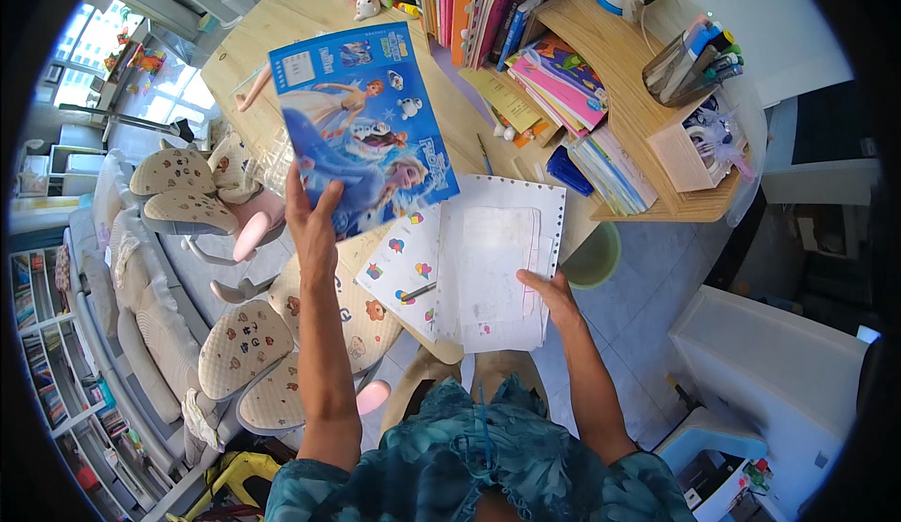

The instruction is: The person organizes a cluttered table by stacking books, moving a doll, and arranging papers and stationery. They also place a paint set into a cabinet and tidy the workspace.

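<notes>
My left hand (313, 216) grips the lower left corner of a blue Frozen picture book (366, 128), thumb on its cover, and holds it tilted above the desk. My right hand (556, 297) pinches the right edge of a stack of white papers (500, 275) at the desk's front edge. The top sheets are smaller, and a row of punched holes runs along the sheet beneath. Left of the stack lies a white sheet with colourful printed shapes (396, 246). A dark pen (419, 292) rests across that sheet and partly hides it.
Books stand upright (486, 8) at the back of the wooden desk (267, 25). A pen holder (679, 64) and a pink box (686, 145) sit on the right shelf. A blue stapler-like object (569, 171) and a pencil (484, 154) lie nearby. A green bin (598, 258) stands below; cushioned chairs (246, 346) are left.
</notes>
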{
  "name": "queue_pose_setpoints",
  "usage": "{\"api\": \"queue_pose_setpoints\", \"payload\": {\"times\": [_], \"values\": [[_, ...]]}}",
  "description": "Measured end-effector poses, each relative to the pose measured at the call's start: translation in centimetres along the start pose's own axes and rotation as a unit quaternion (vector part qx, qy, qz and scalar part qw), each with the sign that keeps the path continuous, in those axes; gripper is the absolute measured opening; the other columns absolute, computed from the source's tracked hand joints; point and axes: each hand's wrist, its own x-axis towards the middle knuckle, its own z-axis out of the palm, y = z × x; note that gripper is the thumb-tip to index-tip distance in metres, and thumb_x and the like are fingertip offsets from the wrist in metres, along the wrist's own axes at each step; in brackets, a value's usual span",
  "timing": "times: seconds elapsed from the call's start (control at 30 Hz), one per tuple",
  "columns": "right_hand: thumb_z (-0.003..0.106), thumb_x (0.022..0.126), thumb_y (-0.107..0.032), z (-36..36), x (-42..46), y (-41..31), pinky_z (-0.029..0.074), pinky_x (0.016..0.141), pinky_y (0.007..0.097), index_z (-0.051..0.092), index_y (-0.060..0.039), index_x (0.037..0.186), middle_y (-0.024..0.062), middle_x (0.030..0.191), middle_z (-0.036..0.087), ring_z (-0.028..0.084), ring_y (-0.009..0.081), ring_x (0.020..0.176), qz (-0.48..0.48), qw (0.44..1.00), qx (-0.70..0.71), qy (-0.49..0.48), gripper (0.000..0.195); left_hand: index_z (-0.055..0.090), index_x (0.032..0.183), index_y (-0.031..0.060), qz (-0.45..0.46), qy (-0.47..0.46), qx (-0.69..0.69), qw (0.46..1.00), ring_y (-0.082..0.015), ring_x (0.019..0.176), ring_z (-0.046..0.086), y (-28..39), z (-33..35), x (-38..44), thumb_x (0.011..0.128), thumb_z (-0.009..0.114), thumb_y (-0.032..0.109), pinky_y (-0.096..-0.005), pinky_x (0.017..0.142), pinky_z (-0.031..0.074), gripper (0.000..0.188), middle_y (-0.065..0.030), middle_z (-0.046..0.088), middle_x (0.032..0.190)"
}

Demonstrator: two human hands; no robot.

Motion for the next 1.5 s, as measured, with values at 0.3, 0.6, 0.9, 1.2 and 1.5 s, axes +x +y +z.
{"api": "queue_pose_setpoints", "payload": {"times": [0.3, 0.6, 0.9, 1.2, 1.5], "values": [[0.05, 0.097, -0.051, -1.5, 1.1, 1.6, 0.041, 0.102, 0.0338, 0.041, -0.0023, 0.143, 0.0125, 0.137, 0.052, 0.051, 0.0203, 0.122, 0.01, 0.998, 0.055, 0.014, 0.067, 0.049, 0.133, 0.0068, -0.328, -0.109, -0.107, 0.932, -0.0153, 0.103, 0.063, -4.0, 0.2, -14.3, 0.086, 0.065, -0.004, -0.029, 0.088, 0.053, 0.051, -0.0059, 0.062, 0.12], [0.056, 0.093, -0.057, -1.2, 1.1, 0.7, 0.046, 0.099, 0.0344, 0.042, -0.0033, 0.141, 0.0106, 0.136, 0.054, 0.055, 0.0199, 0.119, 0.057, 0.982, 0.181, -0.007, 0.074, 0.041, 0.134, 0.0045, -0.248, -0.197, 0.065, 0.946, -0.0146, 0.102, 0.056, -9.0, 2.2, -19.3, 0.087, 0.065, -0.001, -0.0291, 0.088, 0.048, 0.053, -0.0076, 0.057, 0.112], [0.077, 0.082, -0.014, -0.3, -0.2, -0.6, 0.051, 0.089, 0.0311, 0.058, -0.0028, 0.124, 0.0082, 0.116, 0.067, 0.064, 0.0174, 0.101, 0.029, 0.999, 0.031, 0.006, 0.047, 0.058, 0.114, -0.0016, 0.003, -0.092, 0.493, 0.865, -0.0383, 0.094, 0.057, -8.8, -0.9, -13.8, 0.084, 0.07, 0.011, -0.0432, 0.081, 0.047, 0.035, -0.0187, 0.057, 0.097], [0.076, 0.082, -0.013, -1.5, 0.5, -0.4, 0.051, 0.088, 0.0305, 0.059, -0.0017, 0.122, 0.0075, 0.114, 0.067, 0.064, 0.0162, 0.099, 0.063, 0.996, 0.057, -0.017, 0.045, 0.054, 0.109, 0.0027, -0.089, -0.139, 0.636, 0.754, -0.0336, 0.101, 0.054, -11.6, -0.7, -8.4, 0.051, 0.092, 0.028, -0.0473, 0.085, 0.042, 0.075, -0.0149, 0.057, 0.103], [0.078, 0.08, -0.012, -3.1, -0.4, 0.8, 0.054, 0.085, 0.0308, 0.059, -0.0024, 0.124, 0.0082, 0.114, 0.067, 0.066, 0.0176, 0.097, 0.05, 0.995, 0.083, 0.038, 0.049, 0.058, 0.084, -0.0008, -0.115, -0.146, 0.459, 0.869, -0.0322, 0.07, 0.061, -14.0, -3.4, -3.6, 0.069, 0.078, 0.013, -0.039, 0.066, 0.048, 0.029, -0.0187, 0.061, 0.075]]}}
